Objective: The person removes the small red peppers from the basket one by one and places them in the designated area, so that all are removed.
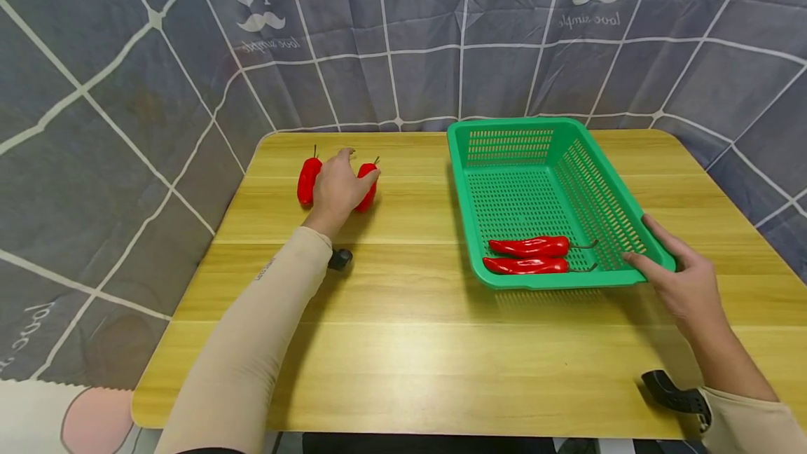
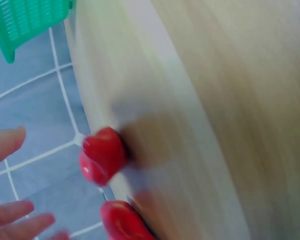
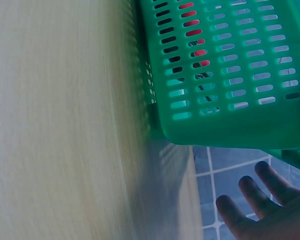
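Two red peppers lie on the left of the table, one red pepper (image 1: 307, 182) to the left of my left hand (image 1: 336, 190) and another red pepper (image 1: 367, 195) by its thumb. In the left wrist view, the fingers (image 2: 27, 225) are spread, with a gap to the nearer pepper (image 2: 104, 156). My right hand (image 1: 687, 282) grips the near right corner of a green plastic basket (image 1: 463, 209), thumb over the rim. Two long red chili peppers (image 1: 529, 246) lie side by side in its near end. Several right-hand fingers (image 3: 257, 197) extend outside the basket in the right wrist view.
The wooden table (image 1: 397, 342) has rounded corners. A grey curtain (image 1: 422, 26) with white grid lines hangs along the back and sides. Black wrist devices (image 1: 340, 259) sit at both wrists.
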Tool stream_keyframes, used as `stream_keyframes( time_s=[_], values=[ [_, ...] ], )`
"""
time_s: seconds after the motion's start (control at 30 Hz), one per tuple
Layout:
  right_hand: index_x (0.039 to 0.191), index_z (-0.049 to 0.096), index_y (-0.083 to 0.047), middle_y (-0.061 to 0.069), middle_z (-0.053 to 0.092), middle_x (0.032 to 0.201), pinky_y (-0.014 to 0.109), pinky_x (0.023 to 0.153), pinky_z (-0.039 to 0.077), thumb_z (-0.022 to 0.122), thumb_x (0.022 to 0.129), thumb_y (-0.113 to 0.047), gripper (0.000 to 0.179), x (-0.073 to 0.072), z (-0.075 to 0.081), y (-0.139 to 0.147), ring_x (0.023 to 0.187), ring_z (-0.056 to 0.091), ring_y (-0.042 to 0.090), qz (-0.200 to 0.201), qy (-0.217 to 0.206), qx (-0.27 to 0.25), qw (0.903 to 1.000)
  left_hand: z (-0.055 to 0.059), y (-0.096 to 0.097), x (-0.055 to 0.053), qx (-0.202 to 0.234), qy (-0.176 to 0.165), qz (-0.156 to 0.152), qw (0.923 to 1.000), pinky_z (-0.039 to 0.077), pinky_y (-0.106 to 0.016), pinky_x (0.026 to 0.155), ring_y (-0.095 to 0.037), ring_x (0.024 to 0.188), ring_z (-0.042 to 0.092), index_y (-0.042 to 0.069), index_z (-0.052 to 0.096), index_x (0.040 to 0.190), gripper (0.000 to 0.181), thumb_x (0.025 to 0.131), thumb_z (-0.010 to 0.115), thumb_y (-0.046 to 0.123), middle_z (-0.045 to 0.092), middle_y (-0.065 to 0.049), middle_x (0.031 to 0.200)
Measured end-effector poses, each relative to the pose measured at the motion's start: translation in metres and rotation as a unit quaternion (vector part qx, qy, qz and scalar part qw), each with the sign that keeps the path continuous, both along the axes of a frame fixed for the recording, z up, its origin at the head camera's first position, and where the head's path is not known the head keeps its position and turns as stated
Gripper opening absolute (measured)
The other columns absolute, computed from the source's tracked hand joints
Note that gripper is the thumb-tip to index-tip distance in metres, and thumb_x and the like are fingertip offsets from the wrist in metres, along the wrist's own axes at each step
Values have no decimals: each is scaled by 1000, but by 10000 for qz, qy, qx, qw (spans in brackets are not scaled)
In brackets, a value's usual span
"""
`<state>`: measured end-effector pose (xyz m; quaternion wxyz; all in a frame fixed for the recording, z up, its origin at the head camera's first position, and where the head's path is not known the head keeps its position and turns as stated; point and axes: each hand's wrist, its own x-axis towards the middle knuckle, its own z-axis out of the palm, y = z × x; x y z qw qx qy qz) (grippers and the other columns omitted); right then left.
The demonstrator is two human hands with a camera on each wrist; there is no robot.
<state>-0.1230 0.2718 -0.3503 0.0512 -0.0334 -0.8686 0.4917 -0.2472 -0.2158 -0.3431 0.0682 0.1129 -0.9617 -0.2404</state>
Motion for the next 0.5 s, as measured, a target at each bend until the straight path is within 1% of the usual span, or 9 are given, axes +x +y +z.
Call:
stream_keyframes(
  time_s=[0.07,0.1,0.17,0.23,0.33,0.4,0.47,0.5],
  values=[
    [144,39,-29,-16,41,145,0,73,41,66,88,-19,63,0,0,1,101,46,-15,-8,-35,43,10000,2,2,-1,-59,78,-129,9999,39,-45,107,-31,132,44,14,35,146,80,82,62,54,46,-9,145],
    [144,38,-31,-16,40,146,-1,73,40,65,89,-20,63,0,0,1,105,45,-14,-4,-70,72,9999,3,3,-1,-105,102,-183,9997,33,-45,112,-31,138,36,15,32,148,83,82,63,55,42,-8,148],
    [145,36,-32,-17,37,147,-1,74,39,65,89,-21,63,0,0,2,110,44,-12,23,-130,104,9999,6,5,-1,-159,146,-285,9994,23,-45,117,-30,144,24,16,27,150,87,82,63,56,35,-7,152],
    [145,35,-35,-18,34,148,-1,73,38,64,90,-23,64,0,0,3,115,42,-10,43,-188,131,9997,8,7,-1,-180,218,-353,9990,20,-45,118,-30,145,22,16,27,150,88,81,63,56,32,-7,154],
    [145,34,-36,-18,32,149,0,72,38,64,90,-23,64,0,0,4,116,41,-9,68,-219,116,9997,13,13,0,-149,306,-482,9983,20,-45,118,-28,145,23,17,26,150,87,81,63,56,32,-6,154],
    [144,34,-36,-18,32,149,0,71,38,64,90,-24,64,0,-1,4,115,41,-9,52,-229,124,9996,17,20,2,-92,390,-646,9971,21,-45,117,-28,144,24,17,27,150,87,81,63,55,33,-6,153],
    [144,34,-37,-19,33,149,1,70,38,64,90,-24,64,0,-1,4,113,41,-9,20,-244,154,9996,21,28,4,-72,394,-827,9958,22,-44,118,-27,144,24,18,26,150,87,82,63,56,31,-5,154],
    [144,34,-37,-18,32,149,0,71,38,64,90,-25,64,0,-1,4,116,40,-9,21,-248,170,9995,23,32,5,-83,393,-921,9949,21,-44,118,-26,145,23,18,26,150,87,82,62,56,31,-5,155]
  ],
)
